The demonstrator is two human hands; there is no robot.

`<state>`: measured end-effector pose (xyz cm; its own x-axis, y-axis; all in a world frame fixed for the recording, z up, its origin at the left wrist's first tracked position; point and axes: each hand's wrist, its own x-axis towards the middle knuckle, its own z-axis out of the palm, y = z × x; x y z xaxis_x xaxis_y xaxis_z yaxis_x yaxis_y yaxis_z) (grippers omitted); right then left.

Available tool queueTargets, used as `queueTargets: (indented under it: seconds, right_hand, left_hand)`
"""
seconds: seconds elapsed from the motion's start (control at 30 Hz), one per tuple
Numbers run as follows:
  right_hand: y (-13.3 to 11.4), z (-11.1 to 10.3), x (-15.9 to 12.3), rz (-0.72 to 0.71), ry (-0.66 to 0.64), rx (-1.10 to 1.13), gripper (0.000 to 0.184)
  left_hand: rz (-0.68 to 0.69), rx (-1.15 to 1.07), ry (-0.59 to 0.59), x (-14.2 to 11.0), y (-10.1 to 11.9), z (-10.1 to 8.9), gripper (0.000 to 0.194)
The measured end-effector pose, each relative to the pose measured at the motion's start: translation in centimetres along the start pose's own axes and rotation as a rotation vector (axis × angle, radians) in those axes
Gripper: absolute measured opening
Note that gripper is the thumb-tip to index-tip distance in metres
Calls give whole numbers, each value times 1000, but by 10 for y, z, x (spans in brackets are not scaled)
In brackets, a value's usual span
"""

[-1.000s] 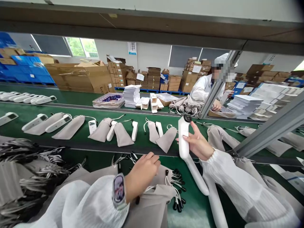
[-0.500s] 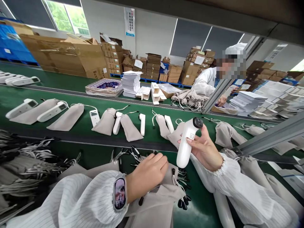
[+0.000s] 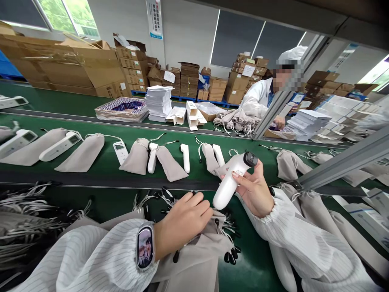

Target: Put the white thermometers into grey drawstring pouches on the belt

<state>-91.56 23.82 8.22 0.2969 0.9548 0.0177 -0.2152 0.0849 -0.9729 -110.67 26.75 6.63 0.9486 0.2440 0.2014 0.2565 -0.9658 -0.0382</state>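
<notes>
My right hand (image 3: 253, 190) is wrapped round a white handheld thermometer (image 3: 231, 178), tilted with its dark sensor head up and to the right. Its lower end points down towards my left hand (image 3: 182, 221). My left hand is closed on the top of a grey drawstring pouch (image 3: 197, 247) lying on a pile of such pouches near the front edge. A smartwatch (image 3: 144, 247) sits on my left wrist. Black cord stoppers (image 3: 231, 254) lie beside the pouch.
A green conveyor belt (image 3: 100, 166) carries several white thermometers (image 3: 184, 157) and grey pouches (image 3: 82, 153). Behind it stand stacked papers (image 3: 158, 103), small white boxes and cardboard cartons (image 3: 91, 69). A person in white (image 3: 261, 97) works across the belt. A metal strut (image 3: 343, 162) crosses at right.
My right hand has lowered and tilted the thermometer, bringing its bottom end close to my left hand. My left hand stays on the pouch. The view has tipped downward.
</notes>
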Motion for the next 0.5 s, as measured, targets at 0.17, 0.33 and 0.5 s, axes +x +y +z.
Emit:
queueTargets:
  seconds: [0.17,0.33,0.5]
  right_hand:
    - [2,11,-4,17,-20,52,61]
    - [-1,19,-6,119,-138,65,37]
    - [2,29,-13,378,-334,-110,32]
  left_hand:
    - [-91,-188,8,-2,-4,-4,18]
    - [-259,-541,96,1,-3,-21,17]
    - [-366,-700,340,11,-5,-27,17]
